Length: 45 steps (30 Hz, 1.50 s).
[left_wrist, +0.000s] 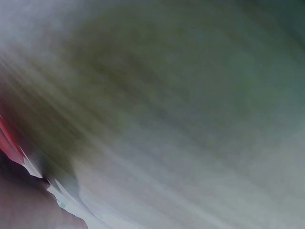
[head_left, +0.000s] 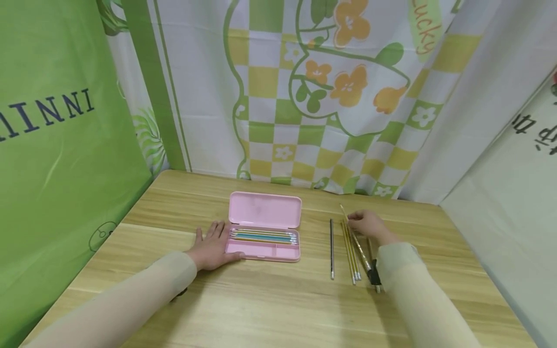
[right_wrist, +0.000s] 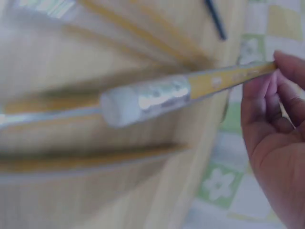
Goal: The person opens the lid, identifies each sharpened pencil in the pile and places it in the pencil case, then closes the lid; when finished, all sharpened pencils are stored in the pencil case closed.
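Note:
A pink pencil case (head_left: 265,210) lies with its lid raised. Inside it is a row of yellow and blue pencils (head_left: 263,237). My left hand (head_left: 212,249) rests at the case's left side, fingers spread and thumb along its front edge. The left wrist view is mostly blurred. Over on the right, my right hand (head_left: 369,225) pinches a yellow pencil (right_wrist: 224,81) between thumb and fingers, its white eraser end towards the wrist camera. Several yellow pencils (head_left: 349,251) lie beneath and beside that hand. A dark pencil (head_left: 332,249) lies between them and the case.
The wooden table (head_left: 261,309) bears everything. A patterned curtain (head_left: 278,106) hangs along its back edge. Green cloth (head_left: 65,159) stands at the left and a white cloth wall (head_left: 509,193) at the right.

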Tool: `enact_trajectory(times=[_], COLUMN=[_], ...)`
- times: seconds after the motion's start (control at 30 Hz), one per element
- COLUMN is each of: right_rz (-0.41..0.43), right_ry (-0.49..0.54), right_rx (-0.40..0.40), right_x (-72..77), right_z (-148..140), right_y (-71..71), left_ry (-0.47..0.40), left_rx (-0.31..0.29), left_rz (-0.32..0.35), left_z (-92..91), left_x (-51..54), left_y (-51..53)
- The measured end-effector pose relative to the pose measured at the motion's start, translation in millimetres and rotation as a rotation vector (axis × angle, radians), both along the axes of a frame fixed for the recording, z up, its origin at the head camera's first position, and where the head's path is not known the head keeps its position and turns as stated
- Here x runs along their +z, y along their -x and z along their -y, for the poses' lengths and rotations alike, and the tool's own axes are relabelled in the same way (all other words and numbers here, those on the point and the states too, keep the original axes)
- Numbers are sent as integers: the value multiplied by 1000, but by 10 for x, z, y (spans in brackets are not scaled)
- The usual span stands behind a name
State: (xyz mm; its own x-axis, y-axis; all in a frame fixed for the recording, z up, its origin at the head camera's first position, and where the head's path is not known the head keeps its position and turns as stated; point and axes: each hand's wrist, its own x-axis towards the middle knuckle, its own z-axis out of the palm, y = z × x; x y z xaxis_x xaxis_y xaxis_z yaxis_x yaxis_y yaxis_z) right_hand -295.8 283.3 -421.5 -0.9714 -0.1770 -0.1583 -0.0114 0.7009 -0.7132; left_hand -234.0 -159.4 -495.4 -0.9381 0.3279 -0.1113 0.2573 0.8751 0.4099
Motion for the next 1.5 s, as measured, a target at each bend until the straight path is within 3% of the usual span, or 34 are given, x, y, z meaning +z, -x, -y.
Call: enact_trajectory(times=[0.13,0.37,0.63,1.03,1.3,1.5], right_rz=[-4,-113,-110,-175,-198,-172], right_ry=[99,55,118,42,7,-110], right_rx=[47,172,283,402,458,487], right_x=[91,298,412,310,149,1], right_z=[240,862,1471,1838,1975,2095], right_y=[62,113,94,112,116,128], left_ry=[3,20,42,35,31,52], left_rx=[-3,-11,-6,-13,-10,8], left_rz=[21,25,15,12,-10,-16], left_z=[-13,-39,-57,-92,-71,-17], left_x=[63,149,167,180,154,75], left_y=[-18,-36,-26,-17,-2,-18])
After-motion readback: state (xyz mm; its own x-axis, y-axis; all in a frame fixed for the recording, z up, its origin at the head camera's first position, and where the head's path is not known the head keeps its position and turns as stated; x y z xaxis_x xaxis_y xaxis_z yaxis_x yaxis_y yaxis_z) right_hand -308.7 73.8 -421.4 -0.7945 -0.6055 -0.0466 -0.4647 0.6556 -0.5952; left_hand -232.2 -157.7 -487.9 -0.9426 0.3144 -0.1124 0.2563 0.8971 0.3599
